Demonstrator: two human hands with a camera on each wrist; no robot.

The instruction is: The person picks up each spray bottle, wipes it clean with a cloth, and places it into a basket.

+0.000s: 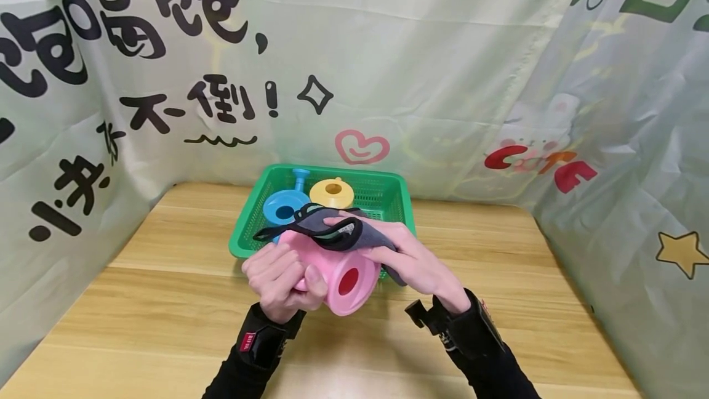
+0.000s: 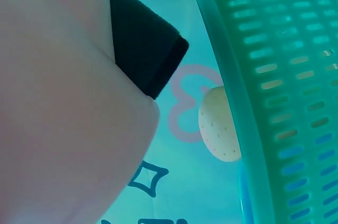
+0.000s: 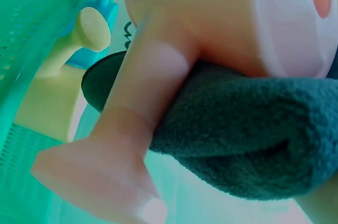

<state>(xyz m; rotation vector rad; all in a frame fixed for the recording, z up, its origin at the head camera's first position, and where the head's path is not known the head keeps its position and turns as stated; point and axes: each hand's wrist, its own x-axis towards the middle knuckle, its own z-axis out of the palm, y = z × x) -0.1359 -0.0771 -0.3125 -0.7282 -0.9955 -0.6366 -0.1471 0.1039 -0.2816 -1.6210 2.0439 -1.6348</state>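
Note:
My left hand point(image 1: 279, 279) grips a pink toy watering can point(image 1: 327, 270) by its handle, tilted so that the round opening in its top faces me. A dark grey cloth point(image 1: 376, 237) with black edging lies over the can's far side; my right hand point(image 1: 407, 254) holds it there, thumb near the rim and fingers on top. In the right wrist view, the can's spout point(image 3: 153, 71) points down beside the folded fuzzy cloth point(image 3: 243, 134). The left wrist view shows mostly the back of the left hand point(image 2: 74, 123) and a corner of cloth point(image 2: 142, 39).
Behind the hands a green plastic basket point(image 1: 408, 208) stands on the wooden table point(image 1: 166, 300). It holds a blue watering can point(image 1: 271, 207) and a yellow watering can point(image 1: 321, 196). Printed cloth walls point(image 1: 443, 79) enclose the table at the back and sides.

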